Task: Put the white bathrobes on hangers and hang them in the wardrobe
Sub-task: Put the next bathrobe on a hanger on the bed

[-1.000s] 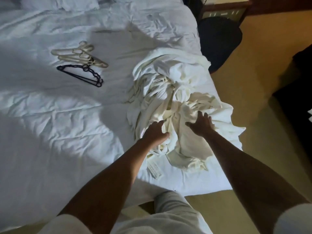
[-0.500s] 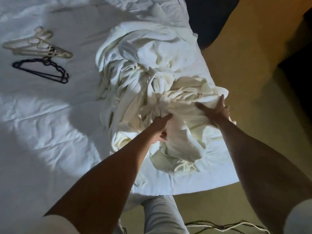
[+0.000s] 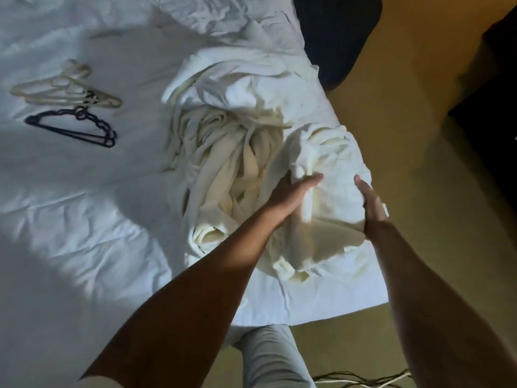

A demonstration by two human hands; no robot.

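A heap of white bathrobes (image 3: pixel 223 152) lies crumpled near the right edge of the bed (image 3: pixel 70 247). I hold one bunched bathrobe (image 3: pixel 330 208) between both hands at the near right of the heap. My left hand (image 3: pixel 291 191) grips its left side, thumb on top and fingers under a fold. My right hand (image 3: pixel 370 201) holds the right side, its fingers mostly hidden by cloth. Cream hangers (image 3: pixel 64 89) and a dark hanger (image 3: pixel 75 127) lie on the sheet to the far left, apart from the robes.
Tan floor (image 3: pixel 419 163) runs along the bed's right side. A dark round seat (image 3: pixel 338 37) stands by the bed's far right corner, and dark furniture (image 3: pixel 492 107) lies at the right edge. Loose cords (image 3: pixel 361 380) trail on the floor near my leg (image 3: pixel 268 359).
My hands went from lying on the heap to closing in on either side of one bunched robe. The view shifted, so the hangers sit further right in the frame.
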